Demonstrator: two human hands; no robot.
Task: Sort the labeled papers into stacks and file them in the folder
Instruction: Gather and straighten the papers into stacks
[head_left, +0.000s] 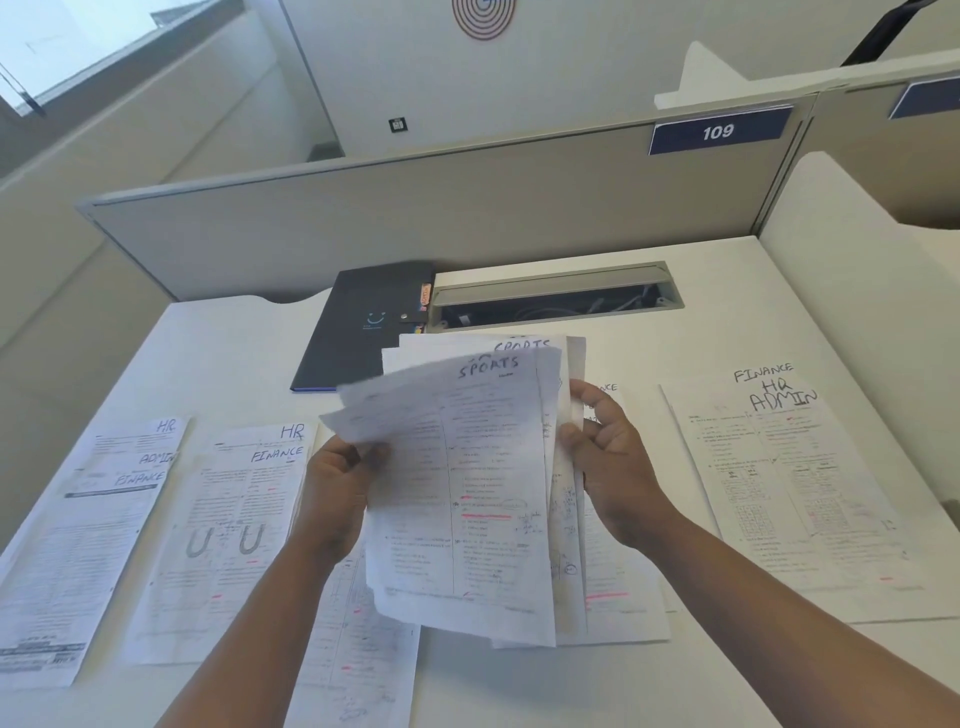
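Observation:
I hold a fanned bundle of printed sheets (467, 483) above the desk; the front ones are hand-labelled SPORTS. My left hand (337, 483) grips the bundle's left edge, where the upper corners curl over. My right hand (608, 457) pinches its right edge. On the desk lie overlapping papers labelled HR, ADMIN, FINANCE (98, 525) at far left, then HR, FINANCE (234, 525), and FINANCE, HR, ADMIN (784, 467) at right. More sheets (618, 571) lie under the bundle, mostly hidden. A dark folder (358, 322) lies shut behind, coloured tabs at its right edge.
An open cable tray (550, 299) is set into the white desk (727, 322) behind the papers. A grey partition (415, 218) with a 109 sign (719, 131) closes the back, and a white side panel (852, 249) stands at right.

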